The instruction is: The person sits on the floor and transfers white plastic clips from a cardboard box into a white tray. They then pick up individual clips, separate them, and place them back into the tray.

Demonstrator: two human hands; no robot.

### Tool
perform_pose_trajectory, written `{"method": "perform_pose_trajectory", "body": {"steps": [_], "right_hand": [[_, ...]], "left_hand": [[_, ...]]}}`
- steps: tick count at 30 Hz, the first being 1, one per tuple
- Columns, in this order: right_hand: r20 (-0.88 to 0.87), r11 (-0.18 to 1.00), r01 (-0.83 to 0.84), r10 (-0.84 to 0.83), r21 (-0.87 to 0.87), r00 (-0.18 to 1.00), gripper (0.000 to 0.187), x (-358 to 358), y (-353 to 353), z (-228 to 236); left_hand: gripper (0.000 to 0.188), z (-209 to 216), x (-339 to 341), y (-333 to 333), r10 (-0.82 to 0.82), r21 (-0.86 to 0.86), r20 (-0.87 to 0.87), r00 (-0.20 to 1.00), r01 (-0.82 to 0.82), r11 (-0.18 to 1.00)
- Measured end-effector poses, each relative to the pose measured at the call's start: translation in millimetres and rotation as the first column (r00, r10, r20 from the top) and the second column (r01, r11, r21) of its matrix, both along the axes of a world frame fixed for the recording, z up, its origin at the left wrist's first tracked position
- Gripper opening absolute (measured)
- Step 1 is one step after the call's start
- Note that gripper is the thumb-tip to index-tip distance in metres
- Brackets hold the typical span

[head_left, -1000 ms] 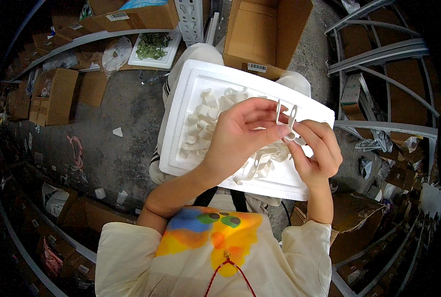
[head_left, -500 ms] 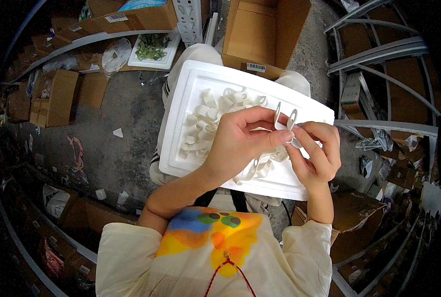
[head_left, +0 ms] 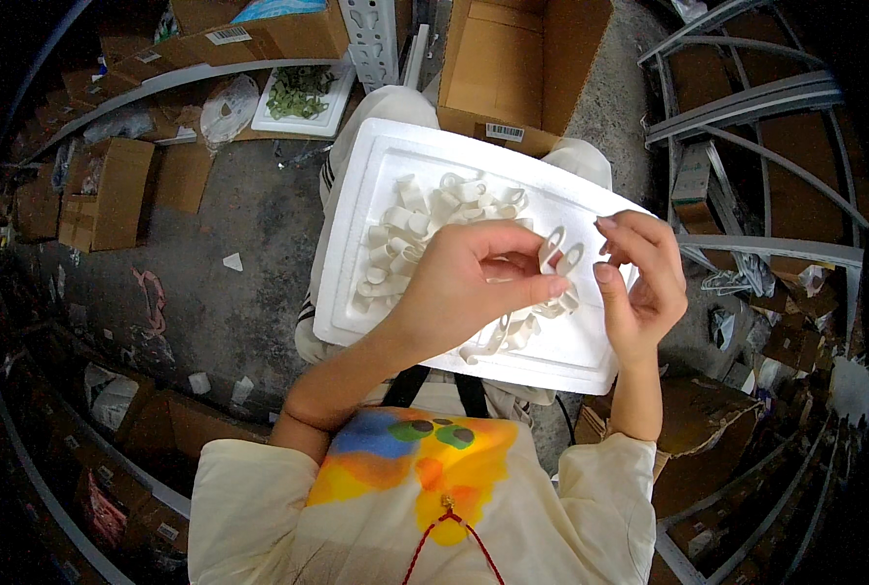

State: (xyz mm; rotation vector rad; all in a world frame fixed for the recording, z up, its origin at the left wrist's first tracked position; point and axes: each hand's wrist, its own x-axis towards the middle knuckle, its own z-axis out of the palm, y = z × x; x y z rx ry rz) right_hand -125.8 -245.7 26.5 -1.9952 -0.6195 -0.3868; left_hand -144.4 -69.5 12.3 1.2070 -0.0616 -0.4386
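Over a white foam tray point(head_left: 366, 166) on my lap, my left hand point(head_left: 464, 283) pinches a small white plastic piece point(head_left: 570, 257) between thumb and fingertips. Two flat, rounded tabs with holes rise from this piece; its lower part is hidden by my fingers. To the right of it is my right hand point(head_left: 649, 283), its fingers curled and apart from the thumb, holding nothing that I can see. Several white curled plastic pieces point(head_left: 410, 224) lie heaped in the tray, partly covered by my left hand.
An opened cardboard box point(head_left: 498, 68) stands beyond the tray. At the far left, another white tray point(head_left: 332, 112) holds green pieces point(head_left: 301, 93). Metal racks point(head_left: 747, 117) stand on the right, and a small carton point(head_left: 113, 195) is on the floor at the left.
My right hand has let go of the white plastic piece and moved a little to the right. My left hand keeps hold of the piece, which has shifted slightly.
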Motion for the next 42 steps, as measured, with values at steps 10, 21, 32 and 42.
{"method": "perform_pose_trajectory", "body": {"steps": [10,21,32,42], "right_hand": [[-0.114,0.946,-0.317,0.322,0.065,0.940,0.022,10.3,-5.4,4.8],[-0.175,0.935,-0.330,0.350,0.133,0.920,0.015,12.5,-5.2,1.8],[-0.234,0.893,-0.349,0.417,0.283,0.878,0.016,14.9,-10.7,-0.9],[-0.147,0.905,-0.174,0.247,0.388,0.958,0.015,17.7,-10.4,9.1]], "left_hand": [[0.021,-1.7,1.8,2.9,-0.137,-0.123,-0.032,0.990,0.132,0.984],[0.021,-3.1,1.1,1.9,-0.186,-0.156,-0.087,0.979,0.171,0.973],[0.022,-1.1,2.8,5.7,-0.201,-0.115,-0.103,0.974,0.189,0.975],[0.030,-4.7,-2.6,-1.3,-0.325,-0.176,-0.126,0.937,0.302,0.937]]}}
